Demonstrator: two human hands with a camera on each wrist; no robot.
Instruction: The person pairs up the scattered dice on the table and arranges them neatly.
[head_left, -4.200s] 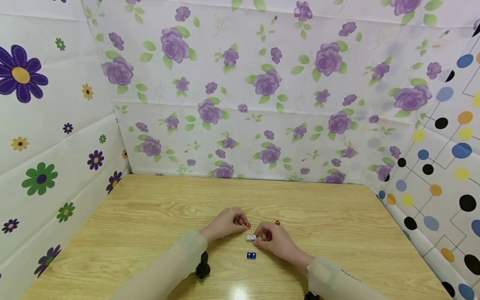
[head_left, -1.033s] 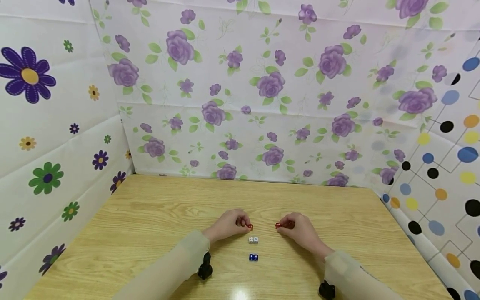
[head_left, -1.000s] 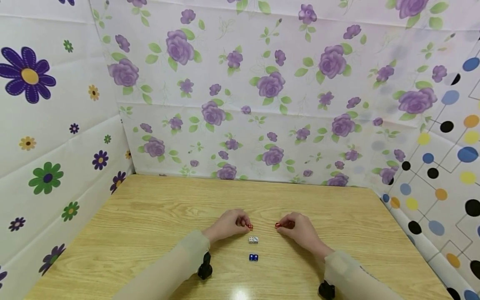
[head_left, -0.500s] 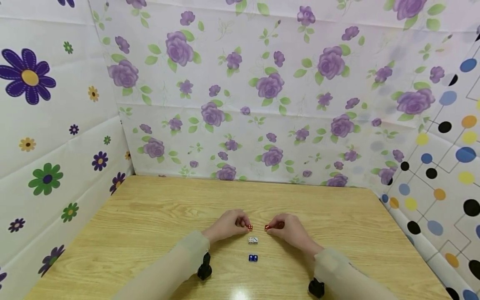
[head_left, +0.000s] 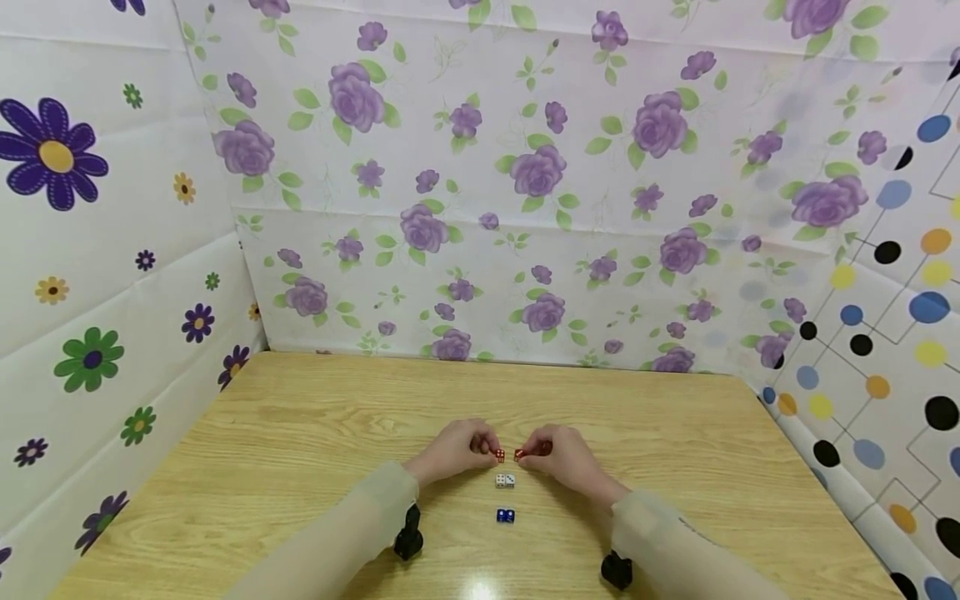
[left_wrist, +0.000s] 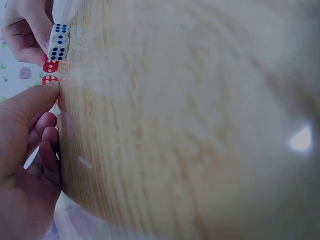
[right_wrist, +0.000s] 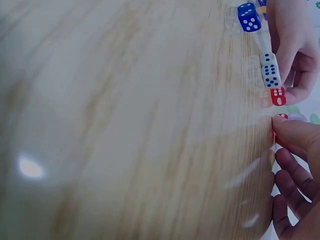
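Observation:
My left hand (head_left: 459, 446) pinches a red die (head_left: 499, 456) between thumb and finger on the table. Facing it, my right hand (head_left: 558, 454) pinches a second red die (head_left: 519, 455), and a small gap separates the two. Just nearer to me, a pair of white dice (head_left: 506, 481) sit side by side, touching. Closer still lies a pair of blue dice (head_left: 506, 516), also side by side. In the left wrist view the red die (left_wrist: 50, 80) is partly covered by my thumb. The right wrist view shows only a sliver of the other red die (right_wrist: 282, 116).
The wooden table (head_left: 337, 400) spreads around the dice on all sides. A rose-patterned cloth (head_left: 480, 167) hangs behind it, with patterned cloths at left and right. Black wrist cameras (head_left: 408, 537) are strapped to both forearms.
My right hand moved from beside the white dice to the right-hand red die, pinched it, and brought it left toward the other red die. My left hand stayed in place holding its die.

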